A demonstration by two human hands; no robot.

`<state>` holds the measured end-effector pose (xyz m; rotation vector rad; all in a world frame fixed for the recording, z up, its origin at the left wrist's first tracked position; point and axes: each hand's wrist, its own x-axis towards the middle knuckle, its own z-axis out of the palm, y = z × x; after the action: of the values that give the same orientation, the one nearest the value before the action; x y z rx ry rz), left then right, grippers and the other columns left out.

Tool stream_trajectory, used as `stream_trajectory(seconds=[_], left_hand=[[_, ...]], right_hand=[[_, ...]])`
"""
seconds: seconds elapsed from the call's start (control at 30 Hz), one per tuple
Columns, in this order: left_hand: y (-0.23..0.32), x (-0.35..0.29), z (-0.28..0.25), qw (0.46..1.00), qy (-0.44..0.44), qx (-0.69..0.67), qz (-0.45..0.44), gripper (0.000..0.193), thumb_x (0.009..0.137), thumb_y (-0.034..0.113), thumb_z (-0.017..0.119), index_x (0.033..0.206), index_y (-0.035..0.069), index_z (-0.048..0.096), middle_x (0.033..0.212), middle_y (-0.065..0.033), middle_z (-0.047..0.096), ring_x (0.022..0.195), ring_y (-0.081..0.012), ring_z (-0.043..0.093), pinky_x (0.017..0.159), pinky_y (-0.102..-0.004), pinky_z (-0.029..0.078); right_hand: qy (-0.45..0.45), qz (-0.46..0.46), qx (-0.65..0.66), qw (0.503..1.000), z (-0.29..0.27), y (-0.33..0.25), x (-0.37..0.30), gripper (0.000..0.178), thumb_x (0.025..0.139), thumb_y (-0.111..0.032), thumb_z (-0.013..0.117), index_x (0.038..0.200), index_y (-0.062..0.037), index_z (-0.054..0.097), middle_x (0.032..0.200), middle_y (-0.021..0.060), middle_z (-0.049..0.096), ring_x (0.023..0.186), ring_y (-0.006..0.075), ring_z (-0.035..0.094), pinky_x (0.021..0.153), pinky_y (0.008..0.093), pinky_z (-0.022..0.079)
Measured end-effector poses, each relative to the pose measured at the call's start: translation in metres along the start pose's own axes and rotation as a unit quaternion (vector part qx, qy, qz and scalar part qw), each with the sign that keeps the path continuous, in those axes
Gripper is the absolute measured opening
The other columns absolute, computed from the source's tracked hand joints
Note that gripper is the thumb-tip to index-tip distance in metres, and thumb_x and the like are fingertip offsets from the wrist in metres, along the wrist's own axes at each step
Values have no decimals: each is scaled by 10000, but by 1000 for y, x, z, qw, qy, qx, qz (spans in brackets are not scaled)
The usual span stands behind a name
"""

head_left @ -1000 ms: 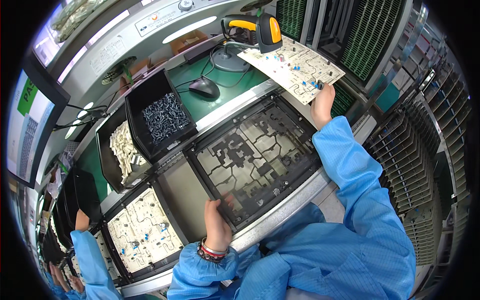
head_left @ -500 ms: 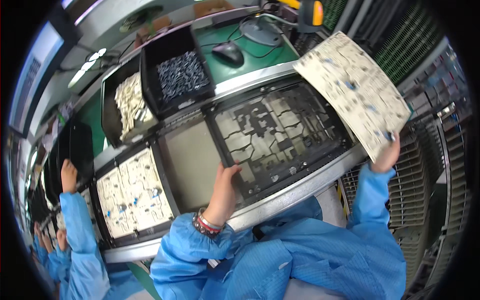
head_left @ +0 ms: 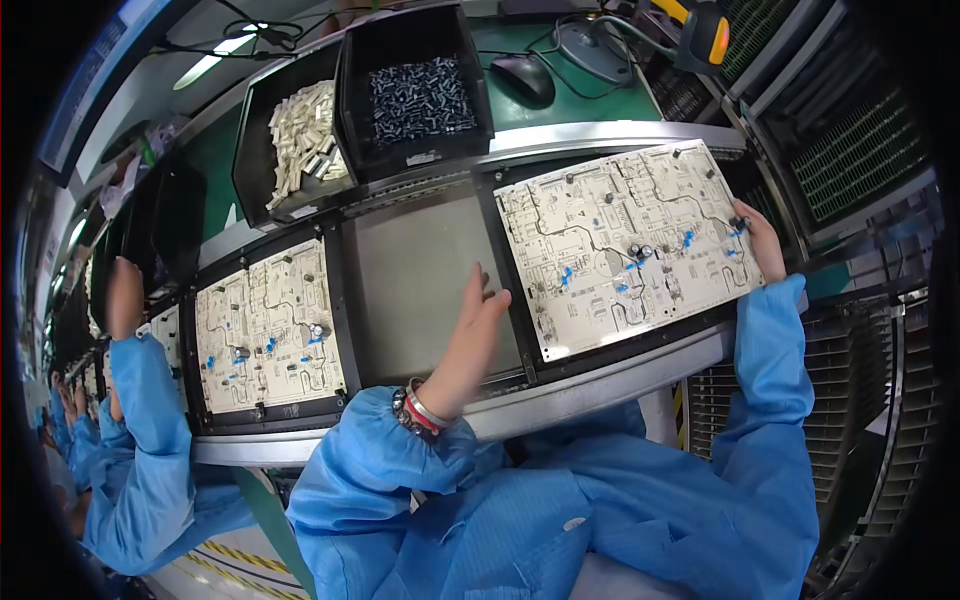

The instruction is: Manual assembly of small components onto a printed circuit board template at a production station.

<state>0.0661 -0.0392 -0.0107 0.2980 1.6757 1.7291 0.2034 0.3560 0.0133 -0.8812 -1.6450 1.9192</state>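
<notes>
Green-topped workbench [head_left: 590,107] on a factory floor, with a silvery rail [head_left: 600,377] along the front and two black bins [head_left: 458,148] behind, holding pale parts [head_left: 303,140] and dark parts [head_left: 420,105]. Just inside the rail, a cream circuit board [head_left: 620,245] lies over a black frame [head_left: 493,225], its right edge pinched by the right hand [head_left: 765,245]; the left hand [head_left: 466,345], empty, fingers loosely spread, hovers over a grey plate [head_left: 415,270] beside it. Laying-down looks nearly complete, though release is not yet done and full seating cannot be told.
</notes>
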Motion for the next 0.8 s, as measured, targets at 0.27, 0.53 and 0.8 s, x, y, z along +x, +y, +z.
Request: stream_trajectory(seconds=[0.27, 0.53, 0.8], left_hand=[[0, -8, -1, 974, 9, 151, 169, 602, 903, 163, 449, 1394, -12, 148, 1430, -221, 195, 1331, -321, 199, 1078, -365, 176], [14, -16, 16, 838, -43, 438, 323, 487, 783, 133, 571, 1220, -32, 435, 1322, -227, 350, 1213, -392, 330, 1019, -452, 265], [4, -14, 29, 745, -32, 559, 363, 333, 745, 145, 600, 1044, 1, 571, 1241, -164, 470, 1109, -331, 441, 967, -455, 334]], right_hand=[[-70, 23, -2, 997, -2, 9, 20, 341, 901, -166, 497, 1172, 41, 521, 1070, 109, 604, 947, 160, 583, 827, 255, 457], [-65, -94, -136, 984, 20, 7, 3, 305, 937, -164, 399, 1134, 23, 538, 1076, 63, 566, 977, 132, 512, 897, 233, 363], [-126, -223, -398, 881, 4, 20, 16, 288, 920, -101, 441, 1170, 9, 532, 1019, 52, 500, 949, 133, 469, 858, 219, 348]])
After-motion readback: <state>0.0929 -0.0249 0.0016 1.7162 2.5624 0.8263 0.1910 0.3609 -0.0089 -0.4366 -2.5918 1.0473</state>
